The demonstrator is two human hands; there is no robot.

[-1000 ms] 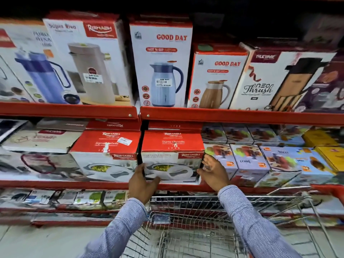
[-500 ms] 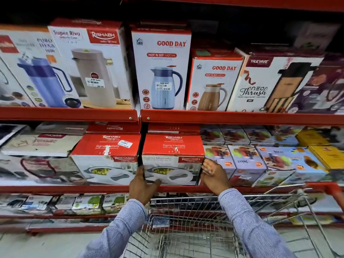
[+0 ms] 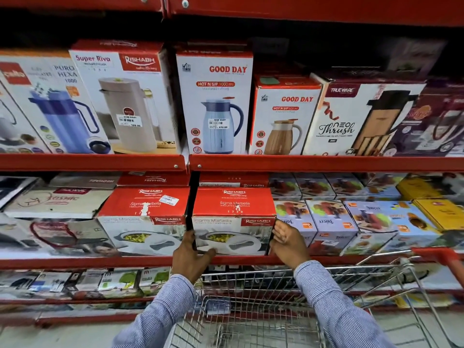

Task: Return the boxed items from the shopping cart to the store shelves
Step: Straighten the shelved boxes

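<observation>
A red-and-white Rishabh Sigma Marbella casserole box (image 3: pixel 233 219) sits on the middle shelf (image 3: pixel 326 259), squeezed between a matching box (image 3: pixel 144 217) and the juicer boxes (image 3: pixel 334 222). My left hand (image 3: pixel 190 257) presses its lower left front corner, thumb across the face. On the box's right edge rests my right hand (image 3: pixel 288 242), fingers flat against the side. Below my arms stands the wire shopping cart (image 3: pixel 251 310); its basket shows no boxes in the part I can see.
The upper shelf (image 3: pixel 301 163) carries tall flask boxes side by side. Flat boxes fill the middle shelf's left part, yellow boxes (image 3: pixel 437 209) its far right. Small packets (image 3: pixel 100 282) line the low shelf. The cart's red handle (image 3: pixel 442 257) is at right.
Both hands have stayed on the box, sliding a little along its two sides. The box sits slightly deeper and squarer on the shelf. My head has tilted up.
</observation>
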